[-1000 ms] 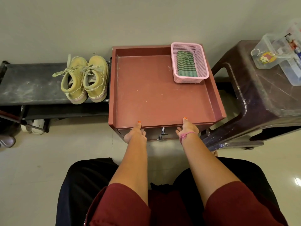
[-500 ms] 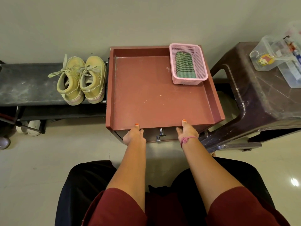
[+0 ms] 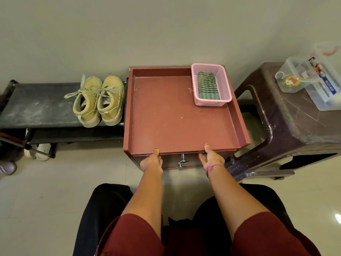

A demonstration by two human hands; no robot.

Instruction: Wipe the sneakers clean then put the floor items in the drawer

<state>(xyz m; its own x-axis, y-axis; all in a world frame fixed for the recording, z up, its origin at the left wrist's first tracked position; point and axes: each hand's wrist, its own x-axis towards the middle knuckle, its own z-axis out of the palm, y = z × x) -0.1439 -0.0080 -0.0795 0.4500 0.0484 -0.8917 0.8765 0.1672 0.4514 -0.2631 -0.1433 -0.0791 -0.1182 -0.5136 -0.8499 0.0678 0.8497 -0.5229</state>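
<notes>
At the far left a dark low shoe rack (image 3: 36,106) runs along the wall, its top shelf dusty and mostly bare up to where my yellow sneakers (image 3: 97,100) sit side by side at its right end, toes toward the wall, nearly against the cabinet's left side. White footwear (image 3: 39,151) shows under the rack, and a brown shoe (image 3: 7,168) lies at the picture's left edge on the pale floor (image 3: 55,191), which is open between the rack and my knees.

My left hand (image 3: 152,160) grips the front edge of the red-brown cabinet (image 3: 175,117), thumb on top of the lip and fingers curled under it. The cabinet's top is a shallow tray with raised walls at the back and both sides; its surface is bare from the front lip back to the pink basket (image 3: 211,85), which sits in the back right corner holding a folded green striped cloth (image 3: 208,87). Below the lip the drawer (image 3: 182,161) front shows two metal knobs between my hands; it looks closed.

My right hand (image 3: 212,157), a pink thread on its wrist, grips the same lip the same way.

Just right of the cabinet stands a dark plastic stool (image 3: 287,126), a narrow gap between them. Clear plastic boxes (image 3: 313,80) sit on its far right top.
</notes>
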